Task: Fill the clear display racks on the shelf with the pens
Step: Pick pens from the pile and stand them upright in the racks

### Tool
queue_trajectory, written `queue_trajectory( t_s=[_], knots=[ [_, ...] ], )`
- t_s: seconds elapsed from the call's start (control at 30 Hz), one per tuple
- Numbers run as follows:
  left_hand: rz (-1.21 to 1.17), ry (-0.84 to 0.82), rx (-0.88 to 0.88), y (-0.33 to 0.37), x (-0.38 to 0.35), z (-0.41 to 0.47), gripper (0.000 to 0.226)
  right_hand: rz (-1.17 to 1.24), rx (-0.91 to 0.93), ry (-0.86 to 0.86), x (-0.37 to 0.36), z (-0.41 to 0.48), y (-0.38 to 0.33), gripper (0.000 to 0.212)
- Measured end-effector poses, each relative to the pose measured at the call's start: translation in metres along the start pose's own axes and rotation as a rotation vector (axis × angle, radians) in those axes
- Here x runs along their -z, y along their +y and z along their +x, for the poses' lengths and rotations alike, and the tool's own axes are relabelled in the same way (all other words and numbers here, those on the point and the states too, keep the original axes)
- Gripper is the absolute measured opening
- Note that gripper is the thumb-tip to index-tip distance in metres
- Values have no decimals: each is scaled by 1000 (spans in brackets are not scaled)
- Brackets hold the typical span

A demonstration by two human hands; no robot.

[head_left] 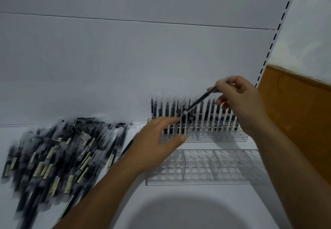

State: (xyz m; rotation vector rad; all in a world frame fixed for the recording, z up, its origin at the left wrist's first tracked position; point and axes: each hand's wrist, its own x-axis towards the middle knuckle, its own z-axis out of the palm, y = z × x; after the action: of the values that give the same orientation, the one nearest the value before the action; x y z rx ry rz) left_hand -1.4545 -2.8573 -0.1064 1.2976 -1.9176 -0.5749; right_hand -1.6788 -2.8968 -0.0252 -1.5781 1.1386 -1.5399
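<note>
A heap of black pens (pixel 53 150) with clear caps lies on the white shelf at the left. Against the back wall stands a clear rack (pixel 223 136) with a row of upright pens (pixel 211 114) in it. In front of it lies a second clear rack (pixel 200 166) with no pens in its holes. My right hand (pixel 240 101) pinches one black pen (pixel 198 102) by its upper end; the pen slants down-left over the back rack. My left hand (pixel 157 142) reaches to the back rack's left end with relaxed fingers, its fingertips at the lower end of that pen.
The shelf's white back panel rises behind the racks, and a slotted upright (pixel 274 37) runs along the right. Beyond it is an orange-brown board (pixel 295 112). A round shadow falls on the shelf's front part (pixel 179 211).
</note>
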Motion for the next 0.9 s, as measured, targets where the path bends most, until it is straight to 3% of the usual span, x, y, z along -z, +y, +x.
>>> queue_trajectory(
  t_s=[0.2,0.43,0.67,0.9],
  knots=[
    [83,-104,43,-4,-1,3,59,-403,120,41,1,14,16,20],
    [99,-94,22,-5,-1,5,50,-721,86,-193,-12,19,30,16],
    [80,-85,8,-8,-2,6,42,-823,61,-203,-14,18,40,20],
    [51,-9,-4,1,2,4,40,-1054,-3,-351,-9,9,32,29]
  ],
)
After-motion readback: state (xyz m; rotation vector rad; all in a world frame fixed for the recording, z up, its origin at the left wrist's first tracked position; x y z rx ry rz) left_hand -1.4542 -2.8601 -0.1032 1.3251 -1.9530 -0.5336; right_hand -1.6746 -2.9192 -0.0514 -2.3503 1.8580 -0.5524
